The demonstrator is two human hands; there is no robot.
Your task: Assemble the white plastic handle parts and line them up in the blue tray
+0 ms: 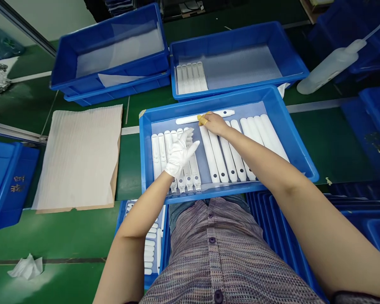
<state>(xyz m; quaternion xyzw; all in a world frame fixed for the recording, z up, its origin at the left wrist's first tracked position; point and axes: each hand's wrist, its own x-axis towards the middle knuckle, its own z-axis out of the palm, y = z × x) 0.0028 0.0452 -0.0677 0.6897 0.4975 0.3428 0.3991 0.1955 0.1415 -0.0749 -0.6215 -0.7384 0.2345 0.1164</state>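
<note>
Head view: the white-gloved left hand [180, 155] lies over a row of notched white plastic bars [156, 156] toward the left end of the blue tray [228, 99], its fingers [192, 147] spread open. The right hand [214, 123], yellow cots on its fingertips [202, 121], curls closed on a single bar [190, 120] lying crosswise by the tray's far edge, past longer holed bars [218, 156]. Beyond, a second blue tray [234, 33] holds five bars [191, 77].

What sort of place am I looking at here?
Probably a factory line for handling or inspecting small parts: blue plastic totes hold rows of identical white plastic parts on a green workbench, and the left hand is gloved, while the right hand wears yellow finger cots.
</note>
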